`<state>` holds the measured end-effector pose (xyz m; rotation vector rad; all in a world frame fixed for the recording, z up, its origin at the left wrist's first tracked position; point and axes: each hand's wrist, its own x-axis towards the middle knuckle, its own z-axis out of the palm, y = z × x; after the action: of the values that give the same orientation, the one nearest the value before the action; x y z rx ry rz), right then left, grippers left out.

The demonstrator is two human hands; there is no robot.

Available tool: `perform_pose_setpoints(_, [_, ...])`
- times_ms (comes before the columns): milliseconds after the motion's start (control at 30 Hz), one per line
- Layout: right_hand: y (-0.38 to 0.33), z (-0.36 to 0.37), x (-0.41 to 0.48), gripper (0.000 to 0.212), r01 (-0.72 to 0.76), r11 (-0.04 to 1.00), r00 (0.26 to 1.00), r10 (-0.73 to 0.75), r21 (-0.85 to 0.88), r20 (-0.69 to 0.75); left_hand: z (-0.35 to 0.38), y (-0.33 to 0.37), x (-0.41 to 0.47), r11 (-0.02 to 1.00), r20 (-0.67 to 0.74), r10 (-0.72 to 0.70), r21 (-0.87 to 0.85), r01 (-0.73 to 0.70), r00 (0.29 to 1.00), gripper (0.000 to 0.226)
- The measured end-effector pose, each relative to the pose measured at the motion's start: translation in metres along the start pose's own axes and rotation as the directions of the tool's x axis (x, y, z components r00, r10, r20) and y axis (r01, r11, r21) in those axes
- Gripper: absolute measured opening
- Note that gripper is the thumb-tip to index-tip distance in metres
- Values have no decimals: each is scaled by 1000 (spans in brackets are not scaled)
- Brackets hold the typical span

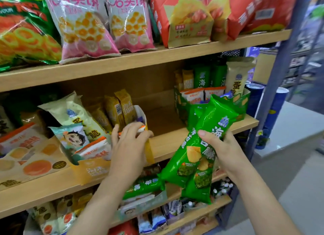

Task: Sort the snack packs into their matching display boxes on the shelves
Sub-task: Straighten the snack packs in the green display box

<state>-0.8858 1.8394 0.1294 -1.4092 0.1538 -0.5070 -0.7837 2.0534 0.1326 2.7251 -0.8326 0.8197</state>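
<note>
Middle shelf point(168, 145), with every position given from the yellow display box point(93, 169) at its front edge. Inside that box, toward its left, stand a cream pack point(77, 115) and a pale blue cartoon pack point(73, 136), neither matching the box's colour. At the box's right front corner the left hand point(129, 145) reaches in from below, its grip curled over a small white-and-orange pack point(141, 127) at the box's rim; whether the pack is entering or leaving cannot be told. To the right of the box and in front of the shelf edge, the green packs point(196, 154), at least two stacked together, are clamped in the grip of the right hand point(224, 148), thumb across their printed face. Their long axis runs from lower left to upper right, the upper ends pointing away from the yellow box. Farther right again, and deeper on the shelf, sits the green display box point(180, 106), which holds similar white-and-orange packs point(192, 94) at its front. Judgement: the green box lies just beyond the green packs' upper ends, so the right hand is the nearer, and pushing along the axis would probably seat them.
</note>
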Motion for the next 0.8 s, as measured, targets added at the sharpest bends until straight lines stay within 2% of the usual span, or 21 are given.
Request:
perform_pose_setpoints(67, [-5, -14, 3, 42, 20, 1000, 999, -21, -23, -24, -7, 12, 4, 999, -28, -12, 45, 13, 1000, 50])
perform_pose_setpoints(133, [-9, -28, 9, 44, 26, 998, 998, -30, -63, -55, -11, 32, 8, 996, -81, 88, 24, -87, 993, 48])
perform_pose_setpoints(200, [-12, -45, 17, 47, 37, 993, 997, -45, -115, -69, -7, 57, 18, 969, -99, 223, -89, -232, 970, 45])
perform_pose_setpoints(233, [-14, -54, 21, 51, 39, 990, 996, -49, -136, -70, -5, 71, 25, 952, -77, 233, -184, -243, 969, 44])
perform_pose_setpoints(333, [-17, -83, 35, 54, 36, 990, 995, -48, -139, -84, 13, 108, 64, 940, 42, 159, -313, -139, 986, 44])
perform_pose_setpoints(433, [-20, -110, 49, 62, 18, 988, 999, -24, -151, -41, 38, 131, 100, 963, 214, 130, -262, -72, 968, 55])
perform_pose_setpoints(533, [-21, -130, 64, 68, 8, 995, 1000, -10, -103, -16, 54, 135, 117, 973, 284, 52, -232, 16, 957, 57])
perform_pose_setpoints(633, [-20, -146, 79, 71, 9, 997, 1000, -8, -81, 8, 56, 139, 123, 967, 176, 6, -251, 39, 984, 35])
perform_pose_setpoints(700, [-16, -150, 88, 71, 17, 985, 998, -27, -171, -53, 55, 142, 118, 967, 95, -3, -255, 27, 995, 24])
perform_pose_setpoints(800, [-12, -151, 95, 41, 88, 959, 975, -138, -269, -174, 50, 150, 97, 959, -8, 54, -279, -54, 999, 11])
